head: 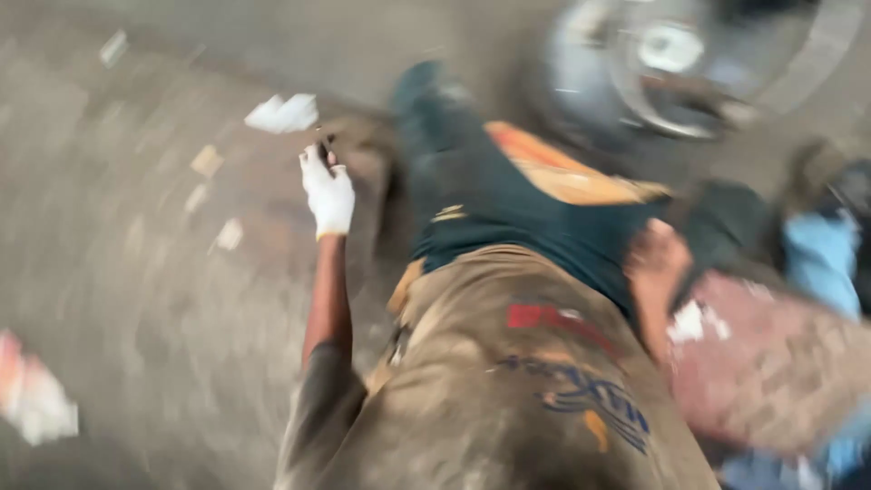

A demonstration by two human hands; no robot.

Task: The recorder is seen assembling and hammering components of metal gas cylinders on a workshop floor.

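The view is heavily motion-blurred. I look down my own body: a dirty tan top (508, 381) and dark teal trousers (508, 200) with an orange patch. My left hand (327, 194) wears a white glove and is stretched out over the concrete floor, fingers pointing away. A small dark thing (324, 148) shows at its fingertips, but the blur hides whether it is gripped. My right hand (657, 261) is bare and lies by my right thigh, next to a reddish mat (771, 363). Its fingers cannot be made out.
A round shiny metal part (671, 63), like a wheel, lies at the top right. White paper scraps (283, 113) are scattered on the grey floor (136, 272), and another pale scrap (34, 399) lies lower left. Blue cloth (821, 259) lies at the right edge.
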